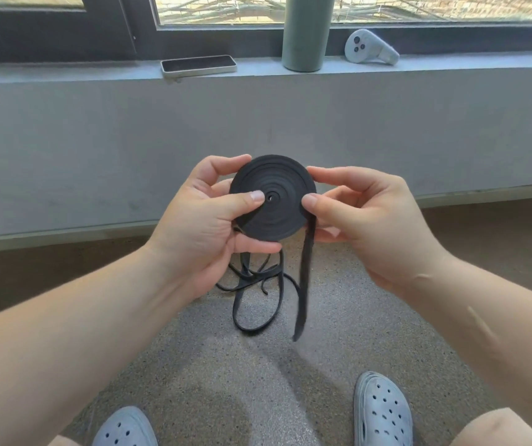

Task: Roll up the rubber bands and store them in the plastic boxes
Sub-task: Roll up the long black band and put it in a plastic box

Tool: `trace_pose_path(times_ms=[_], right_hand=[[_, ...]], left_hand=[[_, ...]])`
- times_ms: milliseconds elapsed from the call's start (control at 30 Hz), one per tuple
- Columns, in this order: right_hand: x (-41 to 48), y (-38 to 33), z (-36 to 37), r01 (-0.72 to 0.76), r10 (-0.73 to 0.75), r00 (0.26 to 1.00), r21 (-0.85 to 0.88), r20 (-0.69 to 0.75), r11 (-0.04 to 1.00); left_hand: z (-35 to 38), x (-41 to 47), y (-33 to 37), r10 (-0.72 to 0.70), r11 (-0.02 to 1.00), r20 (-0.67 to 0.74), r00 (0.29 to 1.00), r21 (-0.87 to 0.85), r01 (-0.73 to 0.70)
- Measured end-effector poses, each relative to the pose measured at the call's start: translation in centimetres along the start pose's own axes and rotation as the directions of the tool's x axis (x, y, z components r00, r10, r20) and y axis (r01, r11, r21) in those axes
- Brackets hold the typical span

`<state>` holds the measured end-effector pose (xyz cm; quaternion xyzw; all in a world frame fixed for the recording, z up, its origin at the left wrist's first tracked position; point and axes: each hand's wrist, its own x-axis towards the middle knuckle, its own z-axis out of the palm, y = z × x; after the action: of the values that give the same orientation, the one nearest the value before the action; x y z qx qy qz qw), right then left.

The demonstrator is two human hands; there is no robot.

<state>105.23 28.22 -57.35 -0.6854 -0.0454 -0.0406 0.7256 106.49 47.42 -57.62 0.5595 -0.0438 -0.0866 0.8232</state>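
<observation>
Speckled stone floor [338, 365] lies below the coil [272, 196], a flat black disc of rolled rubber band held up before a grey wall. The left hand [206, 226] grips the coil, thumb pressed beside its centre hole, fingers curled behind its rim. The right hand [364, 220] pinches the coil's right edge between thumb and fingers, where the unwound tail [304, 278] drops away. Below the coil more black band lies in loose loops [258, 300] on the floor. Rolling looks well along but not done: the next move calls for feeding the tail round the rim under steady tension while the left thumb keeps the layers from slipping. No plastic box is in view. Above the coil a sill [65, 72] carries 1 phone [198, 65], 1 green bottle [306, 33] and 1 white controller [370, 48]; far below it sit 2 grey clogs [382, 413]
</observation>
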Motion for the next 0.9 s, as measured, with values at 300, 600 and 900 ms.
trace_pose_path(times_ms=[300, 600, 900], right_hand=[[1.0, -0.2, -0.9, 0.058, -0.047, 0.997, -0.194, 0.061, 0.979], [1.2, -0.7, -1.3, 0.011, 0.011, 0.992, -0.180, 0.123, 0.984], [0.7, -0.7, -0.2, -0.019, 0.019, 1.000, -0.064, -0.002, 0.998]], left_hand=[[-1.2, 0.7, 0.1, -0.027, 0.967, 0.087, 0.996, 0.253, 0.004], [-0.5, 0.5, -0.2, -0.013, 0.961, 0.196, 0.980, 0.274, -0.042], [0.0, 0.4, 0.0, 0.024, 0.993, 0.051, 0.998, 0.118, -0.030]])
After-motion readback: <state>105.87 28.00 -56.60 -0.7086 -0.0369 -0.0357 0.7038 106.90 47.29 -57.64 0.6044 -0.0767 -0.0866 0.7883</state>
